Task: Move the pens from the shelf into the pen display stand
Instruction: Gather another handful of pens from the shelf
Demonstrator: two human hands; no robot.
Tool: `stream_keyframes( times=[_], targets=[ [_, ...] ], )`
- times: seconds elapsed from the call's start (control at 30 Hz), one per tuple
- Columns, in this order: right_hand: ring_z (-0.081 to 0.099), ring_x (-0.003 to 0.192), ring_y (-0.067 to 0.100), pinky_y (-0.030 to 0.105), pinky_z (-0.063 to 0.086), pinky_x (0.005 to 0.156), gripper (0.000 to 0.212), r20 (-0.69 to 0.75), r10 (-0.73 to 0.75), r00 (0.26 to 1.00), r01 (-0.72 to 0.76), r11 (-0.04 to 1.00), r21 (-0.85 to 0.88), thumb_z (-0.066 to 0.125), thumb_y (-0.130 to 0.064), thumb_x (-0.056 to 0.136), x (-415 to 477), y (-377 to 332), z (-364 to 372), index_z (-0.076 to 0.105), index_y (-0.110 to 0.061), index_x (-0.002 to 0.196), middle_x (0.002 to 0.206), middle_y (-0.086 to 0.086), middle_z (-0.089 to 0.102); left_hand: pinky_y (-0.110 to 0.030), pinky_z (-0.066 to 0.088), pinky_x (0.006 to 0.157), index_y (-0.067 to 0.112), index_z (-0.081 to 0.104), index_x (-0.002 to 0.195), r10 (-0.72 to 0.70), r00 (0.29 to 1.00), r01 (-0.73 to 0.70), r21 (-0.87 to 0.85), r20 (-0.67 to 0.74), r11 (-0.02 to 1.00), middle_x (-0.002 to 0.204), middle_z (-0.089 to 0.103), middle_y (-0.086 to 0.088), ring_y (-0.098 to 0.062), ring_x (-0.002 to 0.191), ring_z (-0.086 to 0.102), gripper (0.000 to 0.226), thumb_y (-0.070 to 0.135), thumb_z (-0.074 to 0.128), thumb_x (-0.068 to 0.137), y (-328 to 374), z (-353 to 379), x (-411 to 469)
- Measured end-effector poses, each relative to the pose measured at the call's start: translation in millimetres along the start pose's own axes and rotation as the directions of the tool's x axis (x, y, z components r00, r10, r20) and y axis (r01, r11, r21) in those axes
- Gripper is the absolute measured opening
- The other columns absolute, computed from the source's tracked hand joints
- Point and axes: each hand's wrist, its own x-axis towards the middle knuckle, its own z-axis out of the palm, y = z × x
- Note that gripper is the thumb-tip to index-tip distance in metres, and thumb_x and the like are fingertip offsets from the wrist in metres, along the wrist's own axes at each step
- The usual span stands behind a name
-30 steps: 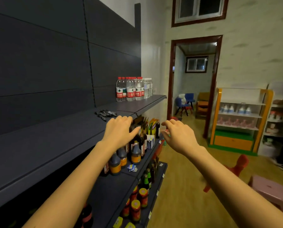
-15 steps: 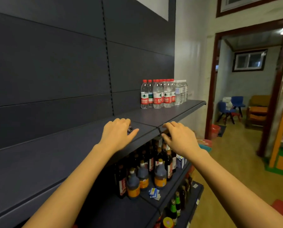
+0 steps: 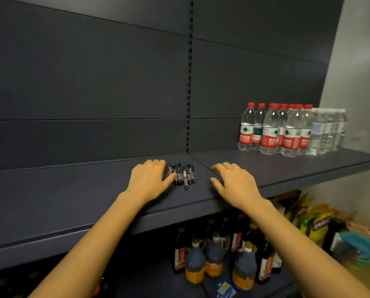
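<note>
The fingers of the left hand [image 3: 148, 179] lie over the left part of a small pile of pens [image 3: 183, 174]. The pens beneath them are hidden, so neither their count nor any grip can be told. Below the fingers of the right hand [image 3: 235, 181], the shelf [image 3: 72, 201] hides the necks of some of the dark bottles [image 3: 214, 254]. Far right of those fingers, bright packets [image 3: 317, 220] are blurred. The print on the water bottles [image 3: 272, 130] is too small to read.

One left hand [image 3: 149, 179], one right hand [image 3: 235, 181], seven red-capped water bottles [image 3: 272, 130] — at least four pens [image 3: 183, 175]
</note>
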Motion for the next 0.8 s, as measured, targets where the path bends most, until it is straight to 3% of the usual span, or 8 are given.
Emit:
stream_keyframes(
  times=[0.27,0.47,0.7,0.8],
  targets=[
    [0.047,0.122,0.019,0.031,0.044,0.088,0.041,0.01,-0.187,0.982,0.185,0.975,0.125,0.037,-0.039,0.1,50,20,29,0.04,-0.023,0.138,0.135,-0.002,0.049,-0.034,0.045,0.08,0.014,0.051,0.111,-0.242,0.968,0.237,0.076,0.068,0.969,0.114,0.06,-0.003,-0.022,0.107,0.054,0.048,0.055,0.032,0.096,9,12,2],
    [0.047,0.12,0.018,0.03,0.043,0.087,0.037,-0.023,-0.256,0.967,0.255,0.951,0.177,0.038,-0.038,0.1,82,24,43,0.045,-0.022,0.133,0.132,-0.003,0.051,-0.037,0.045,0.084,0.01,0.051,0.118,-0.362,0.925,0.363,0.018,0.116,0.932,0.121,0.058,-0.006,-0.025,0.111,0.053,0.053,0.055,0.033,0.096,19,20,27],
    [0.046,0.122,0.017,0.03,0.042,0.09,0.037,-0.025,-0.293,0.956,0.292,0.933,0.212,0.038,-0.037,0.1,113,30,53,0.046,-0.022,0.133,0.134,-0.004,0.05,-0.039,0.041,0.092,0.003,0.053,0.121,-0.478,0.831,0.506,-0.028,0.282,0.862,0.129,0.05,-0.014,-0.03,0.121,0.045,0.068,0.062,0.043,0.089,34,39,67],
    [0.046,0.121,0.017,0.03,0.043,0.088,0.037,-0.034,-0.3,0.953,0.3,0.927,0.225,0.039,-0.037,0.1,121,31,55,0.046,-0.022,0.133,0.133,-0.004,0.051,-0.038,0.044,0.085,0.0,0.058,0.113,-0.509,0.783,0.564,-0.063,0.357,0.823,0.123,0.052,-0.016,-0.033,0.113,0.051,0.064,0.058,0.052,0.086,36,38,77]
  ],
)
